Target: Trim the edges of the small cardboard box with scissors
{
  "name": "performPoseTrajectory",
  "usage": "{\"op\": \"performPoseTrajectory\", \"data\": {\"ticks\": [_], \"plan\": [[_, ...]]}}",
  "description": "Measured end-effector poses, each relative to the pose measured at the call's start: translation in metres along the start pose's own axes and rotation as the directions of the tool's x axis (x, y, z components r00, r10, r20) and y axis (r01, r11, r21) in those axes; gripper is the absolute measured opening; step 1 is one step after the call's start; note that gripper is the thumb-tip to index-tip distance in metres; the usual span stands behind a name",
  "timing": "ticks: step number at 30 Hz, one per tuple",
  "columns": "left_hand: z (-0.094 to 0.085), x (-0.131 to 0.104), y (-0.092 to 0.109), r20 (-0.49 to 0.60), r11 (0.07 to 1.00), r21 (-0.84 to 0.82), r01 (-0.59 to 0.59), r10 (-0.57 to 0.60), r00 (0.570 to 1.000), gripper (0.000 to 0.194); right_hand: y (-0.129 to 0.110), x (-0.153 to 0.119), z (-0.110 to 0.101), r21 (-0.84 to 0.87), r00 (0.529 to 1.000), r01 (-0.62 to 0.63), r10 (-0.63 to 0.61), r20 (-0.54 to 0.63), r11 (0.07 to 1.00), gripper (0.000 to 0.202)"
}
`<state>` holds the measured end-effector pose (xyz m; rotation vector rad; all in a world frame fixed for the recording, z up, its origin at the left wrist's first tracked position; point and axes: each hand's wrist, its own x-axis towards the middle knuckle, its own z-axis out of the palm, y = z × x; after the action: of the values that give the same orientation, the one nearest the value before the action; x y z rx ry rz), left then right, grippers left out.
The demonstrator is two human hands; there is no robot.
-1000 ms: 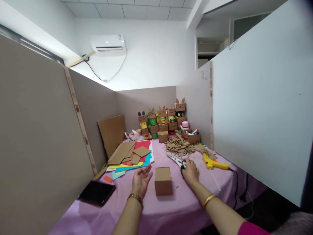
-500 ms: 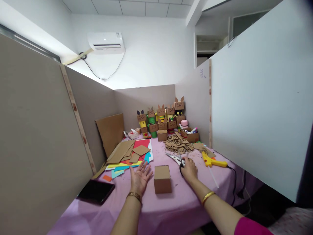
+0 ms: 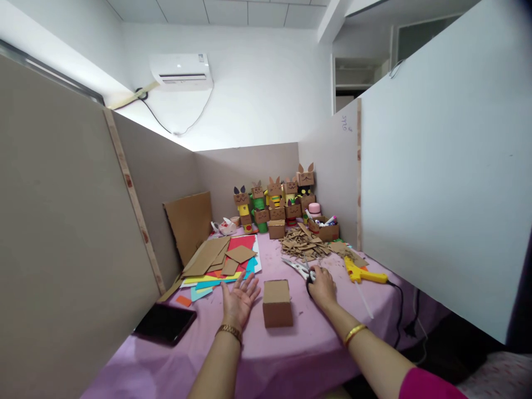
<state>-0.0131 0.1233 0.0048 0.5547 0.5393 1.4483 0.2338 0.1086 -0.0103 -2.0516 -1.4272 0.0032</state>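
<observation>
My left hand [image 3: 240, 300] lies palm up on the cloth with its fingers spread, holding nothing. Just right of it, apart from the fingers, stands a small brown cardboard box [image 3: 278, 313]. Beyond the box, my right hand [image 3: 323, 287] rests with curled fingers on the dark handles of a pair of scissors [image 3: 296, 267]. Their blades point to the far left, and part of the handles is hidden under the hand. A yellow glue gun [image 3: 366, 275] lies to the right of that hand.
Left are coloured paper and cardboard sheets [image 3: 208, 257] and a black tablet [image 3: 165, 324]. Cardboard scraps [image 3: 303, 244] are heaped behind the scissors. Cardboard animal figures [image 3: 275, 191] stand at the back, near a box of pens [image 3: 326, 230]. Partitions [image 3: 436, 166] flank the table; a cord [image 3: 399, 310] hangs right.
Both hands, the box and the scissors keep their places. Only a very slight shift of the whole view shows.
</observation>
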Motion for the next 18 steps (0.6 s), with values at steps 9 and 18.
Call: {"op": "performPoseTrajectory", "data": {"ticks": [9, 18], "plan": [[0.0024, -0.0018, 0.0000, -0.034, 1.000, 0.020, -0.006, 0.007, 0.999, 0.059, -0.0027, -0.0011, -0.0008, -0.040, 1.000, 0.005, -0.004, 0.013, 0.999, 0.029], [0.0080, -0.0037, 0.0024, 0.006, 0.999, 0.043, 0.011, -0.012, 1.000, 0.051, -0.0027, 0.0010, -0.0021, -0.018, 1.000, -0.008, 0.008, -0.015, 1.000, 0.029]]}}
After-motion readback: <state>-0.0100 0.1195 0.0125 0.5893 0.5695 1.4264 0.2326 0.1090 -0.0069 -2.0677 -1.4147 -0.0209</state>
